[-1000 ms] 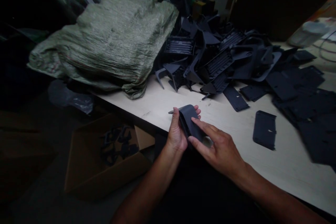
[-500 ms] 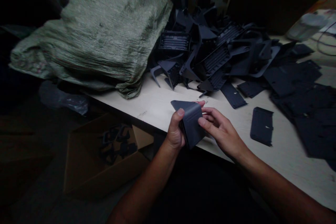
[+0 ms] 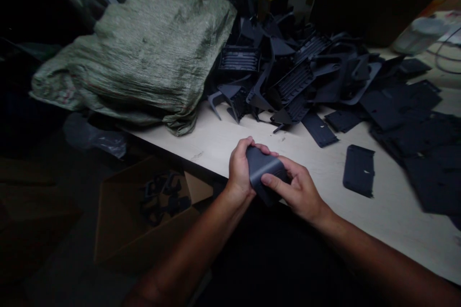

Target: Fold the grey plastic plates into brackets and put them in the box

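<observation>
Dark grey moulded plastic part (image 3: pixel 264 172), curved, smooth-faced, gripped between both hands just over near edge of counter (image 3: pixel 378 211). Left hand (image 3: pixel 240 168) closed around its left end; right hand (image 3: pixel 295 189) curled against its right side, fingers wrapping. Open cardboard box (image 3: pixel 122 230) below near edge, holding dark plastic pieces (image 3: pixel 162 201). Heap of ribbed black plastic parts (image 3: pixel 288 76) along far side of counter; flat dark panels (image 3: pixel 358 170) scattered toward right. Creased, bulging green-grey woven sack (image 3: pixel 133 57) at far left.
</observation>
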### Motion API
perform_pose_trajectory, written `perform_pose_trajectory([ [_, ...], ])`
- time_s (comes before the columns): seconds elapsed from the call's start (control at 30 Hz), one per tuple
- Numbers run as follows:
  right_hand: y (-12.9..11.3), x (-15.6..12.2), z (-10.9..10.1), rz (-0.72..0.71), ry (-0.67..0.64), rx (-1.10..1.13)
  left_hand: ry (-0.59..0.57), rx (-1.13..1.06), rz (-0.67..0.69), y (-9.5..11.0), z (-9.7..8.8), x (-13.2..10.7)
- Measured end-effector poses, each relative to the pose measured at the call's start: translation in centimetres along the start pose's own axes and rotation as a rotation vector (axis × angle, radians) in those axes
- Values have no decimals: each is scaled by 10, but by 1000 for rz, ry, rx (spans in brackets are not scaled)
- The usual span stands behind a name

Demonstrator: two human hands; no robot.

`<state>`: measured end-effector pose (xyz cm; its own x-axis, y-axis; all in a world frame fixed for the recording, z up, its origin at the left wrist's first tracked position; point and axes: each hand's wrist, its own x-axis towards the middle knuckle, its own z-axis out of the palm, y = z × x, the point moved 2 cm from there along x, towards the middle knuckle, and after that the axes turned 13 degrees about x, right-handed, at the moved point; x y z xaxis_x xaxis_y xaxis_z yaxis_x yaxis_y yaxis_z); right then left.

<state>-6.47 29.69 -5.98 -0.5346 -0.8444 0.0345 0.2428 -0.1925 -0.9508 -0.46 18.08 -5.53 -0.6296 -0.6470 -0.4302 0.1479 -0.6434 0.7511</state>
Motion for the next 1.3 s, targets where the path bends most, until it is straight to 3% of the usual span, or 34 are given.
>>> perform_pose_trajectory([
  [0.17,-11,3,-5,87,-68,-33,7,216,152,4,-5,-2],
  [0.27,-13,1,-18,175,-121,-113,-80,679,376,14,-17,-2],
  [0.37,-12,-2,-27,249,-177,-191,-245,1211,582,24,-26,-7],
  [0.47,-13,-1,-25,247,-227,-228,-480,1439,611,30,-26,-15],
  [0.57,-20,3,-22,136,-238,-363,-566,1394,510,32,-26,-18],
  [0.67,-26,4,-26,-17,-195,-516,-520,1176,404,31,-32,-15],
  [0.73,-25,3,-30,-68,-157,-490,-452,1025,366,29,-37,-12],
  [0.97,-22,6,-31,-76,9,-306,-358,693,133,16,-39,-11],
  [1.07,-28,22,-34,21,-79,-285,-334,628,127,11,-38,-13],
  [1.2,-31,46,-45,214,-208,-303,-391,586,57,-1,-41,-9],
  [1.3,-39,55,-55,-20,-32,-434,-302,544,78,-3,-46,-3],
])
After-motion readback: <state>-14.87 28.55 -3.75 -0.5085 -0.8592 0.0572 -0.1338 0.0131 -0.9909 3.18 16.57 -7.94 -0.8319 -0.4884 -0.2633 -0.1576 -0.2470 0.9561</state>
